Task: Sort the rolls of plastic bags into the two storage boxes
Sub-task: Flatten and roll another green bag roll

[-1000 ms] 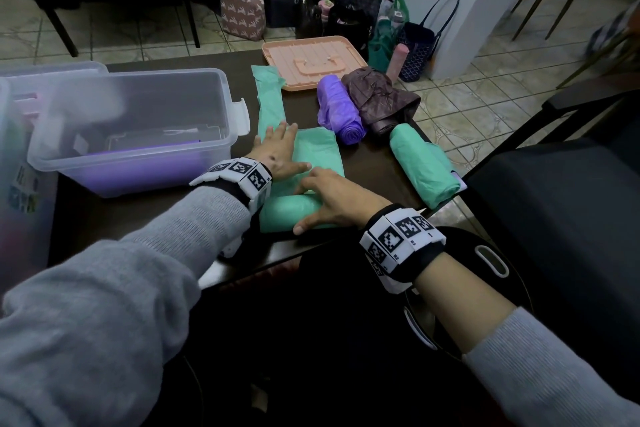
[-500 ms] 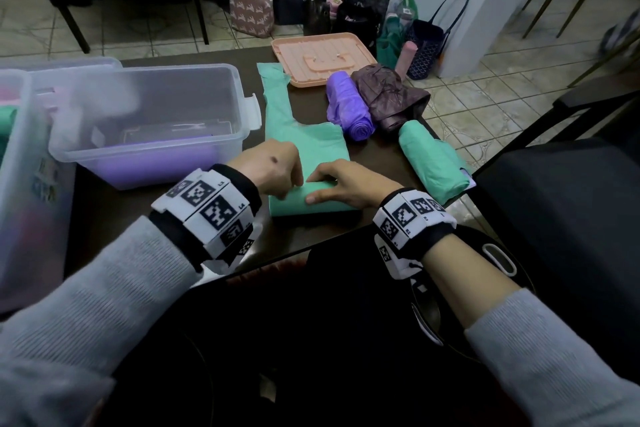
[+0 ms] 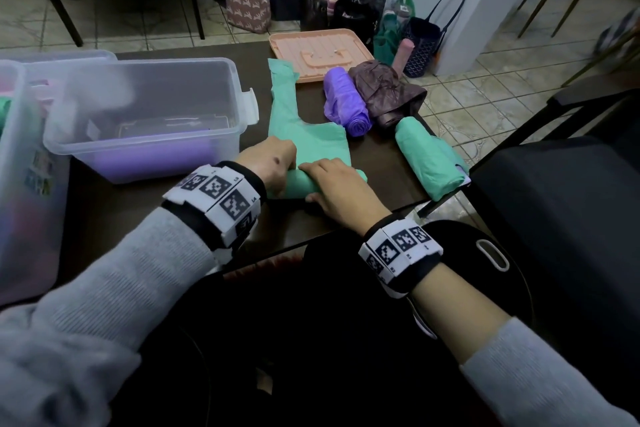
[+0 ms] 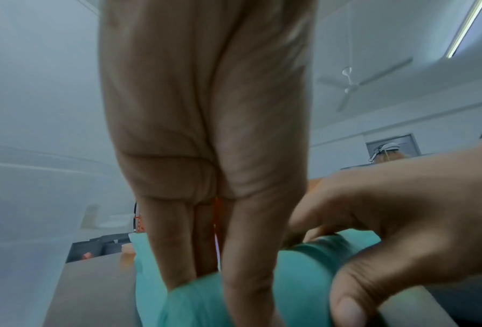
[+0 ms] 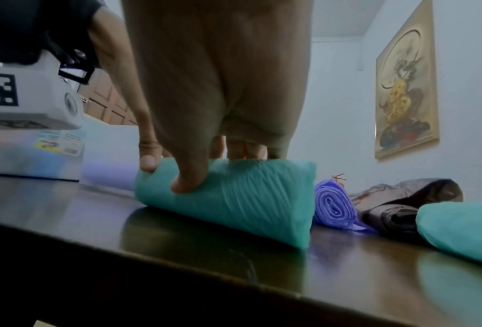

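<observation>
A green plastic bag lies on the dark table (image 3: 138, 211), its near end wound into a green roll (image 3: 301, 180) and its flat tail (image 3: 294, 121) stretching away. My left hand (image 3: 273, 163) and right hand (image 3: 332, 184) both curl over this roll at the near edge. In the right wrist view the right hand (image 5: 217, 168) has its thumb on the near side of the green roll (image 5: 248, 199) and its fingers over the top. In the left wrist view the left fingers (image 4: 178, 243) press down on the roll (image 4: 298, 276). A clear box (image 3: 242, 107) with purple rolls stands to the left.
A purple roll (image 3: 343, 104), a crumpled brown bag (image 3: 384, 94) and another green roll (image 3: 429, 156) lie right of my hands. A pink lid (image 3: 318, 55) lies at the table's far edge. A second clear box (image 3: 20, 166) stands at far left. Bags stand on the floor beyond.
Both hands went from lying flat on the green bag to curling round its near end. The rolled part has grown thicker and moved slightly away from me.
</observation>
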